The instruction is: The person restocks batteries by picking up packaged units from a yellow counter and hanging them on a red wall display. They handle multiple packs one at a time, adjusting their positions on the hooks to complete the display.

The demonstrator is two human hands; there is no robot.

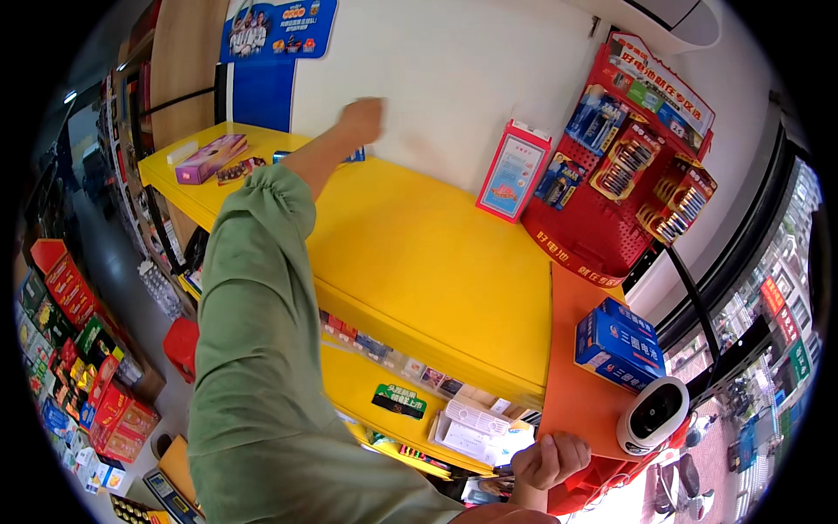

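My left hand (363,121), at the end of an outstretched green sleeve, is raised before the white wall above the yellow shelf top (425,242). It is blurred, and whether it holds anything cannot be told. Partly behind that forearm lies a blue item (355,156) on the shelf. Left of the forearm are a purple box (211,159) and a dark printed packet (240,171). My right hand (550,458) has its fingers curled, low beside the edge of the orange board (576,386); nothing shows in it.
A pink-edged box (514,170) stands beside a red battery display (589,223). Blue battery cartons (619,347) and a white oval camera-like device (653,416) sit on the orange board. Lower yellow shelves (353,386) hold small goods. A red stool (181,348) stands on the floor at left.
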